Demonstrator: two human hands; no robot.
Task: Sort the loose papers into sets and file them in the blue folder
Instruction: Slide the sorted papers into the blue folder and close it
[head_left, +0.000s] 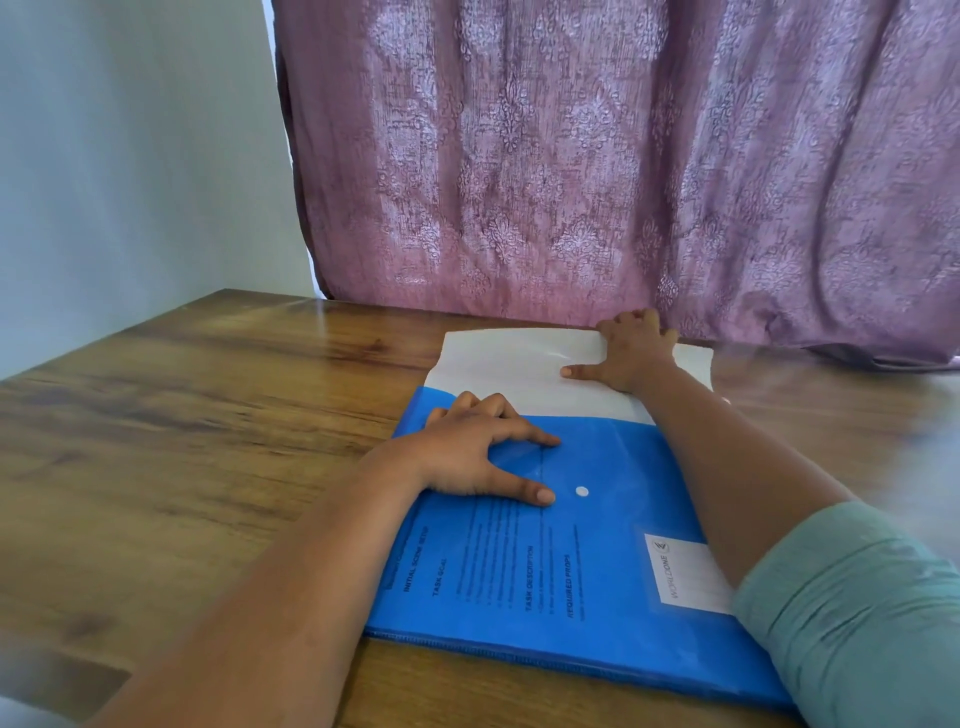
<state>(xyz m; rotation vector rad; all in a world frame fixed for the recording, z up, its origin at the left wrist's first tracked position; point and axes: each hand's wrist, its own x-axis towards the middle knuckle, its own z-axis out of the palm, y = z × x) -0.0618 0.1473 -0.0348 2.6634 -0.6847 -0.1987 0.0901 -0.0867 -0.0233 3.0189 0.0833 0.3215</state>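
Two hands work one blue folder (597, 571) on a wooden table (182, 441), with a mauve curtain (623, 156) hanging just beyond the folder's far end. Your left hand (483, 457) lies spread and flat on the folder near its white snap button (582, 491), fingers splayed, pinning the cover down and gripping nothing. Your right hand (631, 351) reaches past the folder's far end, palm down and open on the papers (519, 358), its fingers curling over their far edge next to the curtain; whether those fingers pinch the sheets or only press on them is hard to tell.

Most of the papers already sit inside: printed text shows through the translucent blue cover, and only a white band juts out beyond the folder's mouth. A white label (685, 577) sits near the folder's right edge, partly under your right forearm.

By the look of it, sorting is over and filing is nearly done. Your next move calls for a steady push of the white band toward you, into the folder, while the left hand keeps the cover from sliding. Watch that the sheets do not buckle at the mouth. After that, the flap needs closing on the snap.
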